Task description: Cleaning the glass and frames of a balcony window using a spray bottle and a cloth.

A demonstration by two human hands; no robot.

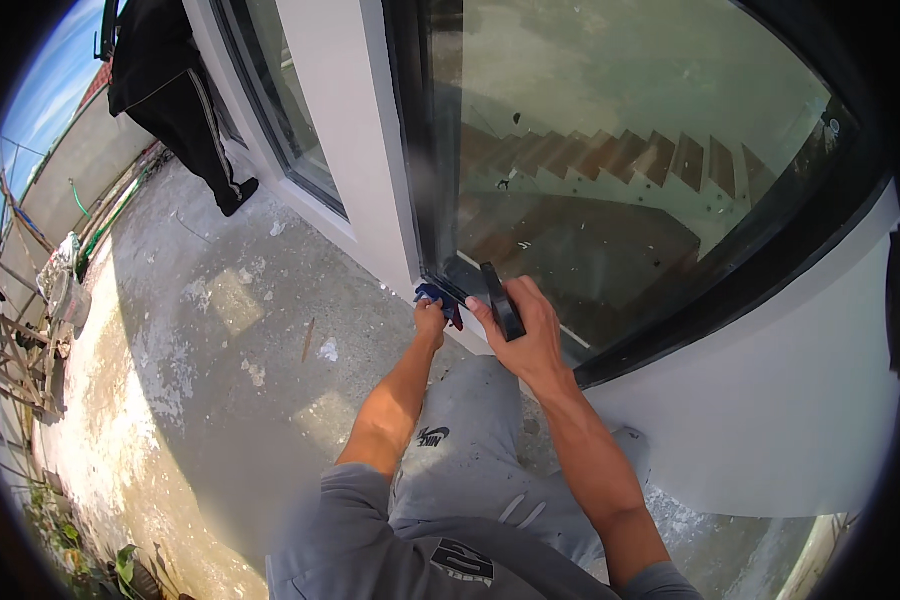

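Observation:
My left hand [429,322] is closed on a crumpled dark blue cloth [438,294] with a reddish part. The cloth is at the lower left corner of the black window frame [414,160], by the white sill. My right hand [533,325] grips a flat, black, bar-like tool [501,302]; its exact kind I cannot make out. It is tilted in front of the lower part of the window glass [570,235], and whether it touches the glass is unclear. Small light and dark specks show on the pane.
Another person in black trousers [195,135] stands farther along the wall at the upper left. A white pillar [355,120] separates two windows. The concrete floor [270,310] has white splatters. Wooden poles [20,340] and plants [120,570] line the left edge; wooden stairs [620,158] show in the pane.

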